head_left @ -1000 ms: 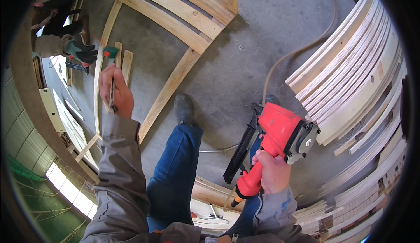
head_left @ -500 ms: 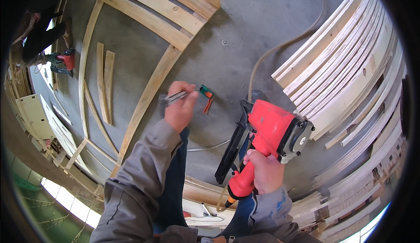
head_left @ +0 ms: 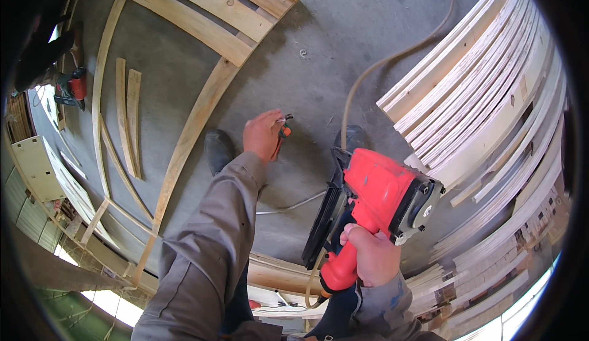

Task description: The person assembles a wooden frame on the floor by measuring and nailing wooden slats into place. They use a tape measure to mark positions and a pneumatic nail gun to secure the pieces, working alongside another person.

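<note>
My right hand [head_left: 375, 256] grips the handle of a red pneumatic nail gun [head_left: 380, 184], its black magazine slanting down on the left. An air hose joins the bottom of the handle. My left hand [head_left: 262, 135] reaches forward, low over the floor, with fingers closed on a short metal strip [head_left: 286, 118], perhaps staples or nails; only its end shows past the fingertips. Just beyond that hand lies a small green and orange tool [head_left: 284, 132] with an orange-red strap, partly covered by the fingers. I cannot tell whether they touch it.
A slatted wooden frame [head_left: 196, 108] lies at the left, with loose slats [head_left: 127, 117] inside it. Stacked boards [head_left: 466, 89] fill the right side. A hose [head_left: 362, 77] winds across the concrete floor. At the far left a person holds another red nail gun [head_left: 76, 88].
My left hand has moved forward and right to the green and orange tool, the metal strip turning with it. The nail gun has shifted slightly. The view has moved a little rightward.
</note>
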The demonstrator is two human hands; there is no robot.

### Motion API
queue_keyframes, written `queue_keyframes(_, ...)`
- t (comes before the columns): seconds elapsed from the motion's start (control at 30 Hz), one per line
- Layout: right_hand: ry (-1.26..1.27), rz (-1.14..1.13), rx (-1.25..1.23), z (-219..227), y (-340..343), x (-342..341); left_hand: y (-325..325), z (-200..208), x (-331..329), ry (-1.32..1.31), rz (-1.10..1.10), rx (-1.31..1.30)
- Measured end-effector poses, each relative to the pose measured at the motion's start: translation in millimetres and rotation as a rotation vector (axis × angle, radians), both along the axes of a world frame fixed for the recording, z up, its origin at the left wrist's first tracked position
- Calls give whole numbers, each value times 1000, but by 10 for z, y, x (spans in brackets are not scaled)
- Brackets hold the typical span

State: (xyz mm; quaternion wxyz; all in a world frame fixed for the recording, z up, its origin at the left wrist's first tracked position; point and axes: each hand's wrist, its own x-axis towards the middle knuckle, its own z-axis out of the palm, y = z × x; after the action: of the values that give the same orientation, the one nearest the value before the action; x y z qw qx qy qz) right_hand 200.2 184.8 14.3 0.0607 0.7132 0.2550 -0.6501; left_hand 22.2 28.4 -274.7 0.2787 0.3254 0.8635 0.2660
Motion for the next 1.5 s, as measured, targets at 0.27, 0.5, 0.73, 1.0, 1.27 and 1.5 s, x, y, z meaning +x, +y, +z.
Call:
queue_keyframes(0.27, 57, 4, 4, -43, -86, 15, 161, 457, -228, -848, 296, -56)
queue_keyframes(0.5, 92, -57, 4, -10, -142, -286, 210, 1814, -585, -1142, 150, -188)
queue_keyframes(0.73, 143, -33, 75, -103, -195, -493, 61, 2499, -286, -1347, 110, -255)
queue_keyframes(1.0, 168, -99, -21, -203, -227, -613, -106, 2442, -70, -1470, 212, -267)
queue_keyframes(1.27, 224, -84, 51, -272, -378, -711, -253, 2374, -115, -1545, 268, -182)
queue_keyframes(1.5, 241, -153, 35, -236, -326, -826, -260, 2365, -155, -1543, 268, -155)
